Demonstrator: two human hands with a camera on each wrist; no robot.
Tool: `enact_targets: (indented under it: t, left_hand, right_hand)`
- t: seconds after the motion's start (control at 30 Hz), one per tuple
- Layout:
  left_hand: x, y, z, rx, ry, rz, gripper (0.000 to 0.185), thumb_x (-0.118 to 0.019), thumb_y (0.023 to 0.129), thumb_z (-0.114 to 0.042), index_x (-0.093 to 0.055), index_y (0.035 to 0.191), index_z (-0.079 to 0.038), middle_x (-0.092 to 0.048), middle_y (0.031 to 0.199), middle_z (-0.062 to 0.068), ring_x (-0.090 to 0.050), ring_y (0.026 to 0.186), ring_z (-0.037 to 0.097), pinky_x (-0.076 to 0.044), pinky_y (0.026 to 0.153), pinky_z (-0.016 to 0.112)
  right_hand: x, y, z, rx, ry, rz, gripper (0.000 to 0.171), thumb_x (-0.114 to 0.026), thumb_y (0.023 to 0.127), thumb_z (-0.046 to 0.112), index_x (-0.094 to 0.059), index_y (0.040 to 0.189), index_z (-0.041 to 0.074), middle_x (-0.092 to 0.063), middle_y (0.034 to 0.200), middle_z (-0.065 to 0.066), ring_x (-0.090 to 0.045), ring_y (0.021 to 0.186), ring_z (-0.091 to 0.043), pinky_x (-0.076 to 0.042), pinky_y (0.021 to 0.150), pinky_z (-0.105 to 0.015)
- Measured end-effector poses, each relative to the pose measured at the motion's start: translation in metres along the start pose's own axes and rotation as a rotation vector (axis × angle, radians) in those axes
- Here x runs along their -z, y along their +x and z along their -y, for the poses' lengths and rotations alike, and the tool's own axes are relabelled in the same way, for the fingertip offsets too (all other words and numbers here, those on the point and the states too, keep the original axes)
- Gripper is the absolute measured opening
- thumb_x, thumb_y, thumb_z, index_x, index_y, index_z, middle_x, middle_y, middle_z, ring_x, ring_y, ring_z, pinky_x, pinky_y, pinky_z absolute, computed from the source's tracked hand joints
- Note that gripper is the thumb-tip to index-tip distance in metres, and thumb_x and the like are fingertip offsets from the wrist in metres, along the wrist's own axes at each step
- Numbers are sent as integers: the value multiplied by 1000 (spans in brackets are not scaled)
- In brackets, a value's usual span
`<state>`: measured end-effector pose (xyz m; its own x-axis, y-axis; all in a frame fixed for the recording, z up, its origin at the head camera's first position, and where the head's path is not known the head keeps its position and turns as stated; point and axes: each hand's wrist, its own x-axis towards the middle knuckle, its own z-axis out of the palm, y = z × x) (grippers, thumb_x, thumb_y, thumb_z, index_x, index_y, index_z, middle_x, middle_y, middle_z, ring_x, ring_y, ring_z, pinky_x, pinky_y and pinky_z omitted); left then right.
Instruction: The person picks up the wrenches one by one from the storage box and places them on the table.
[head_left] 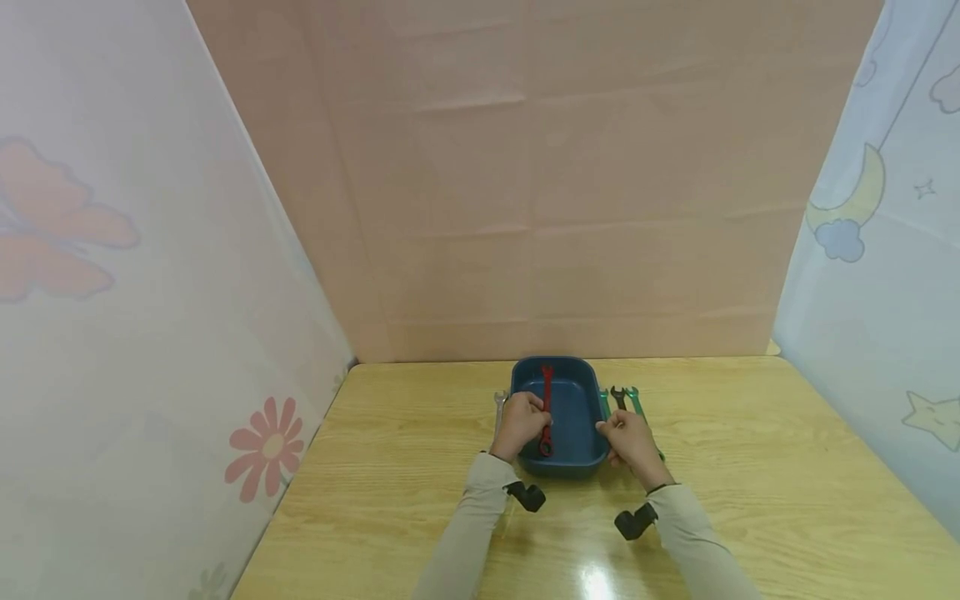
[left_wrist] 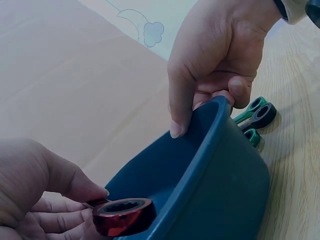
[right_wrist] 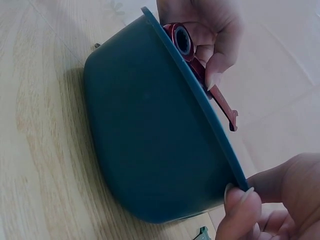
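— What's happening?
— The left hand (head_left: 520,426) is pinching the red wrench (head_left: 547,408) inside the blue tub (head_left: 573,462); the right hand (head_left: 628,437) is gripping the opposite rim.
— Next?
— Probably letting it go gently.

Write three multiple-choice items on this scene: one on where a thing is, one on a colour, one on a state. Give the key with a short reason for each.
1. Where does the red wrench lie?
A. inside the blue tray
B. on the table right of the tray
C. on the floor

2. What colour is the tray?
A. yellow
B. dark blue
C. white

3. What is the right hand doing?
A. lying flat on the table, away from everything
B. holding a green wrench in the air
C. gripping the tray's right rim

Key: 1 A, the head view shows it along the tray's left side, with the left hand at its ring end. 2 B, dark blue in all views. 3 C, the left wrist view shows thumb and fingers curled over the rim.
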<state>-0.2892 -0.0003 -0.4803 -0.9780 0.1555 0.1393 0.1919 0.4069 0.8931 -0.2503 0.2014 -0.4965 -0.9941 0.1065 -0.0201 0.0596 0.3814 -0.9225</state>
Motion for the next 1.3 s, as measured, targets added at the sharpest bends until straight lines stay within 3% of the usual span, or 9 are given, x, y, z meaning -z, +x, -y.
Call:
enact_targets:
  t: [0.43, 0.77, 1.3]
  left_hand:
    - [8, -1, 2, -7, -71, -10, 10, -69, 82, 7, -64, 91, 7, -68, 67, 9, -60, 47, 11, -51, 47, 26]
    - [16, -2, 0, -5, -74, -53, 10, -70, 79, 8, -64, 87, 6, -69, 68, 12, -60, 48, 12, -50, 46, 25]
    - [25, -5, 5, 3, -82, -54, 12, -69, 81, 6, -65, 93, 7, -68, 70, 10, -57, 50, 12, -49, 49, 27]
  right_hand:
    - [0, 0, -1, 10, -18, -10, 19, -61, 96, 7, -54, 79, 1, -49, 56, -4, -52, 42, -15, -46, 42, -28]
    - [1, -2, 1, 5, -12, 0, 21, -60, 97, 9, -54, 79, 2, -51, 59, -6, -53, 43, -15, -45, 42, -28]
    - [-1, -2, -1, 13, -32, -16, 20, -60, 98, 9, -54, 79, 2, -51, 58, -7, -53, 44, -15, -44, 43, -28]
